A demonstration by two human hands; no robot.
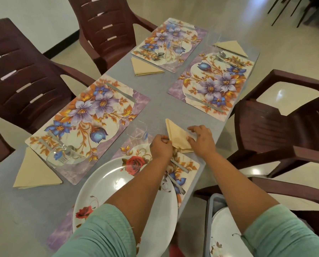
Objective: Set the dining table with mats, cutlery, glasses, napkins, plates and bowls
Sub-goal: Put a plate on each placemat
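A folded beige napkin [176, 135] lies on the grey table [160, 97] at the far edge of the nearest floral mat [189, 165]. My left hand [160, 148] pinches its left edge. My right hand [202, 140] rests on its right side with fingers curled over it. A white plate with red roses [108, 184] sits on the nearest mat under my left arm. Cutlery [179, 166] lies on that mat to the right of the plate. A clear glass [139, 129] stands just beyond the plate.
Three other floral mats [92, 115] [213, 84] [169, 41] carry cutlery and glasses, each with a beige napkin [35, 170] beside it. Dark brown plastic chairs [277, 115] surround the table. A grey bin holding more plates [227, 230] sits at lower right.
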